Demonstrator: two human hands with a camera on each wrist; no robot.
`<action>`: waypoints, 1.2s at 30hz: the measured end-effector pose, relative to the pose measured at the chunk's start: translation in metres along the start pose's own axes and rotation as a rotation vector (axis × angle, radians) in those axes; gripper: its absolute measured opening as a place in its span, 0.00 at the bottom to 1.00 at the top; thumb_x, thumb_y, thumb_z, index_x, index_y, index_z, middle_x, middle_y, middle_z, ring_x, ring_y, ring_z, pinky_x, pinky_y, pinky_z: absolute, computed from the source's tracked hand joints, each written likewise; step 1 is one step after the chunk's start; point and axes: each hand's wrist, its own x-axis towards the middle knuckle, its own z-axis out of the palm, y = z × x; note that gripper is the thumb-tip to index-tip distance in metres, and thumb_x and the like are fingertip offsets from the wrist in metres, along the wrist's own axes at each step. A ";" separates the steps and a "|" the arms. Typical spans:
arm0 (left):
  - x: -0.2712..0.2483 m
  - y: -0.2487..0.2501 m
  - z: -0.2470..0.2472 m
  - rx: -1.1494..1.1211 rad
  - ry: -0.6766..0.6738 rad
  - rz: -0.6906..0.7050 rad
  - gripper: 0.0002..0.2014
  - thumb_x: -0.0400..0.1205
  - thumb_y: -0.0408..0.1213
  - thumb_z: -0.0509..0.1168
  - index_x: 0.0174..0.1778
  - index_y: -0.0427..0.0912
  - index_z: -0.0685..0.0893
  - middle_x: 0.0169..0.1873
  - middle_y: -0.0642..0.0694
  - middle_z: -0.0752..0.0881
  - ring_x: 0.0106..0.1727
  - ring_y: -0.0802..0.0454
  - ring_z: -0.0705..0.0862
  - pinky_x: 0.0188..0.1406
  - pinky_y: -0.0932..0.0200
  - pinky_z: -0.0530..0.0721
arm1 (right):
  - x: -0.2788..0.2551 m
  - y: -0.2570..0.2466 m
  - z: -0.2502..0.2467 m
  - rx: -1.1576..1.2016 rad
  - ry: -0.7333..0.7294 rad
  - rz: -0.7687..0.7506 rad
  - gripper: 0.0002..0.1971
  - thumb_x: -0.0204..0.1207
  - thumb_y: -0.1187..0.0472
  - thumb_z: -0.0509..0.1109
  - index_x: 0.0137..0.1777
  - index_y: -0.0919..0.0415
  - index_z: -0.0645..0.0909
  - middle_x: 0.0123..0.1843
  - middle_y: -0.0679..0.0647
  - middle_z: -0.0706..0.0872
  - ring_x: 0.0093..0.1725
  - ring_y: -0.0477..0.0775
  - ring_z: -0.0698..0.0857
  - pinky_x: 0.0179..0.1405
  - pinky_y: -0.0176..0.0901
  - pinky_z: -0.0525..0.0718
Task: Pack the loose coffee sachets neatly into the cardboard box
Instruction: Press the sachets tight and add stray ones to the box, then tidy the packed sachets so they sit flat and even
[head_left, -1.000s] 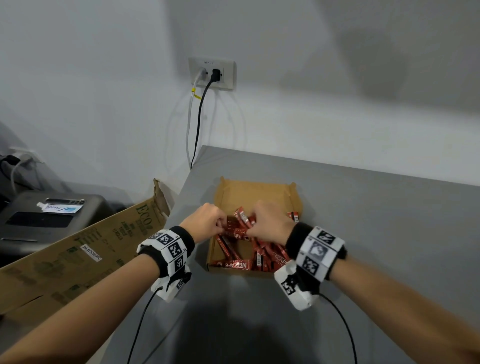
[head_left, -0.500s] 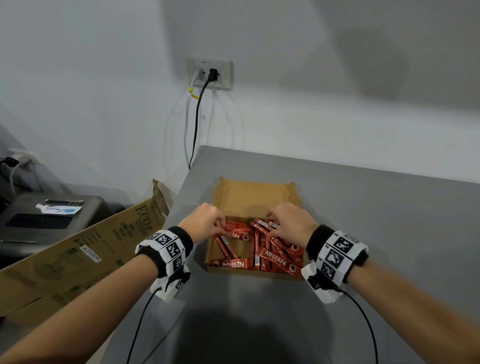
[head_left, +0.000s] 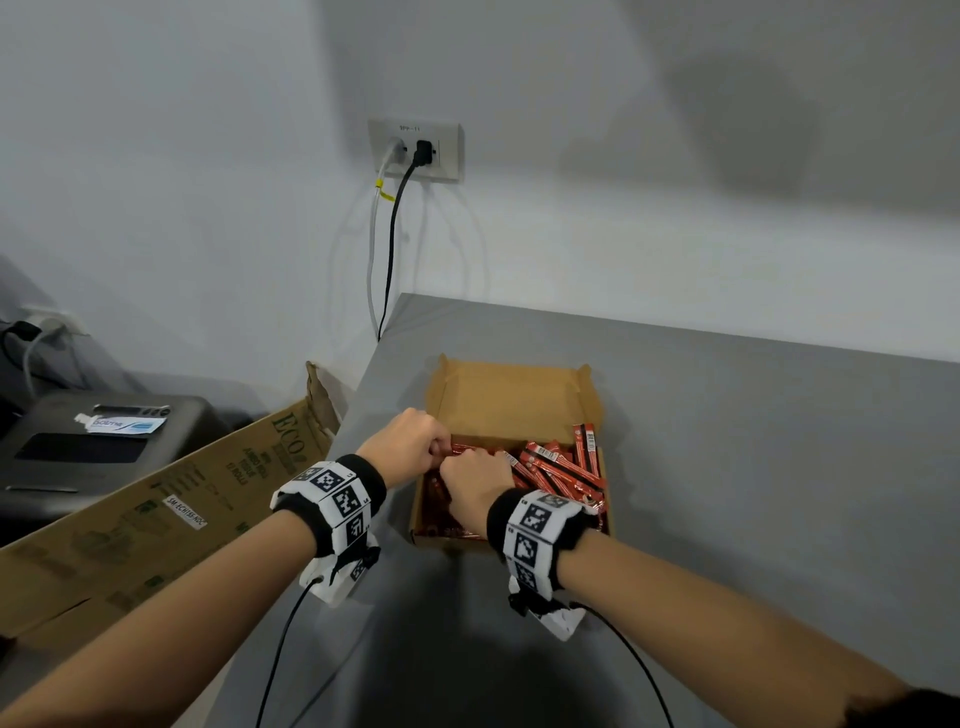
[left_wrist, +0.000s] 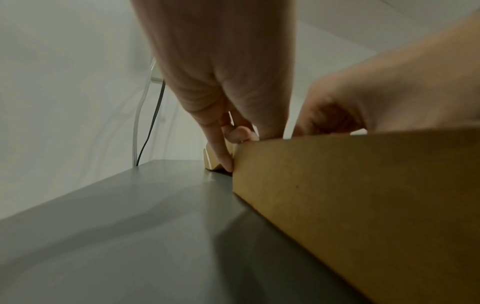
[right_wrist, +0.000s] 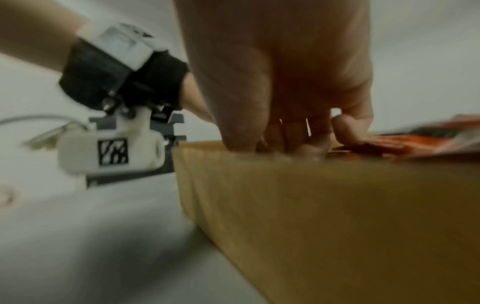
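Many red sachets (head_left: 558, 470) jumbled, open cardboard box (head_left: 511, 395), both hands inside.

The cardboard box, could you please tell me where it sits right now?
In the head view, the cardboard box sits on the grey table near its left edge, below the wall socket, with both hands reaching into its near-left part.

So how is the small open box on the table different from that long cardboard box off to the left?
The small box sits flat on the grey table, open on top, with red sachets inside; the long box lies below, beside the table's left edge, and its contents cannot be seen. The small box's cardboard is plain, the long box has green print and a white label. Both are brown cardboard.
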 end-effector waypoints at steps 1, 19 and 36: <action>0.000 0.000 0.000 0.011 0.000 0.004 0.04 0.76 0.28 0.68 0.41 0.36 0.89 0.38 0.43 0.88 0.40 0.50 0.82 0.43 0.63 0.78 | 0.001 0.002 -0.001 0.032 -0.004 0.008 0.13 0.76 0.66 0.65 0.60 0.63 0.77 0.62 0.61 0.82 0.64 0.64 0.79 0.65 0.59 0.72; -0.003 0.002 -0.001 -0.045 0.011 0.021 0.04 0.76 0.30 0.70 0.45 0.35 0.89 0.42 0.43 0.89 0.43 0.52 0.86 0.50 0.63 0.83 | -0.020 0.067 -0.012 0.942 0.266 -0.012 0.12 0.69 0.71 0.75 0.46 0.59 0.76 0.37 0.53 0.88 0.34 0.45 0.89 0.35 0.35 0.87; -0.002 -0.001 0.001 -0.096 0.031 -0.026 0.05 0.75 0.27 0.67 0.37 0.28 0.85 0.36 0.36 0.87 0.38 0.42 0.85 0.41 0.51 0.84 | -0.003 0.031 -0.025 0.211 0.145 -0.337 0.17 0.74 0.77 0.60 0.61 0.63 0.67 0.42 0.57 0.76 0.39 0.56 0.77 0.38 0.50 0.80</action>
